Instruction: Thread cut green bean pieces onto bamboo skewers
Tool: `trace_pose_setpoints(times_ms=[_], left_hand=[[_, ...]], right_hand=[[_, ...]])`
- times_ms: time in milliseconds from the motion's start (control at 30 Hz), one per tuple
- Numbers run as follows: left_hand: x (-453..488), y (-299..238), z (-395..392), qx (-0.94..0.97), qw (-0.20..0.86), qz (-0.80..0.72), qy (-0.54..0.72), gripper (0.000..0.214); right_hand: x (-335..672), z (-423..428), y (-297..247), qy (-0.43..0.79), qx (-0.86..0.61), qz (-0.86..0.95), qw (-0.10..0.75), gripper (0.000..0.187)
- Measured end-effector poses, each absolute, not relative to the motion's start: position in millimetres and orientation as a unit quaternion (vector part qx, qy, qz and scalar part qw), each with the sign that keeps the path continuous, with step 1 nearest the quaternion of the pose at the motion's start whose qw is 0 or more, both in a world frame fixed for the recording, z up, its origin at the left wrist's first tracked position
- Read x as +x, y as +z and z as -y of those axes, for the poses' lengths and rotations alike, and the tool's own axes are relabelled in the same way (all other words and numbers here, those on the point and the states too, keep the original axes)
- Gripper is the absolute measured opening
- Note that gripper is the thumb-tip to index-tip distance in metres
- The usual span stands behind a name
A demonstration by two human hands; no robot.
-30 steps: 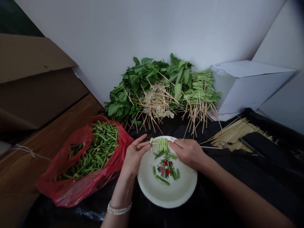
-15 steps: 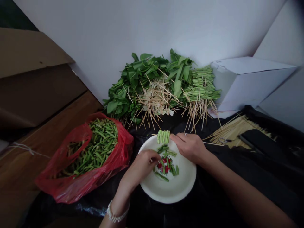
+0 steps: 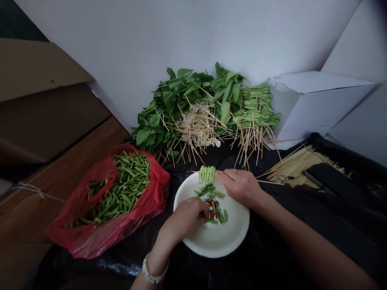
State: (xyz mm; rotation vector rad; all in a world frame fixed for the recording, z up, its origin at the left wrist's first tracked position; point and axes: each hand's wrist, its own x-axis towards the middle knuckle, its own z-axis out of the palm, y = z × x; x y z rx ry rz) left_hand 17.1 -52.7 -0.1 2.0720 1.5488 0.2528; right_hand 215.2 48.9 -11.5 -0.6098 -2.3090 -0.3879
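My right hand [image 3: 243, 187] is closed round a bamboo skewer whose far end carries a row of green bean pieces [image 3: 207, 174], held over the bowl's far rim. Inside the white bowl [image 3: 216, 247] are several loose cut green bean pieces [image 3: 221, 216], lying on a red flower print. My left hand [image 3: 188, 217] reaches into the bowl from the left, its fingers pinched at one end of a green bean piece [image 3: 212, 221]. The fingertips are partly hidden behind the hand.
A red plastic bag [image 3: 157, 189] full of cut beans stands left. Behind the bowl lie leafy greens [image 3: 169, 96], skewered white pieces [image 3: 198, 121] and bean skewers [image 3: 255, 110]. Bare skewers [image 3: 290, 165], a dark phone [image 3: 326, 179] and a white box [image 3: 314, 106] are right.
My left hand has moved slightly right and down in the bowl, onto a bean piece near its middle. My right hand and the loaded skewer have hardly moved.
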Motion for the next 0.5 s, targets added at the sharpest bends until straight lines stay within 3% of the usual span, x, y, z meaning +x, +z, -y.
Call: trace_pose_setpoints(times_ms=[300,500], left_hand=[[7,6,39,0.554,0.448,-0.586,0.386,0.021],[1,4,31,0.331,0.515,-0.558,0.560,0.028]], right_hand=[[221,-53,-5,-0.087,-0.255,0.862,0.430,0.027],[218,-49,-6,-0.080,-0.245,0.868,0.424,0.028]])
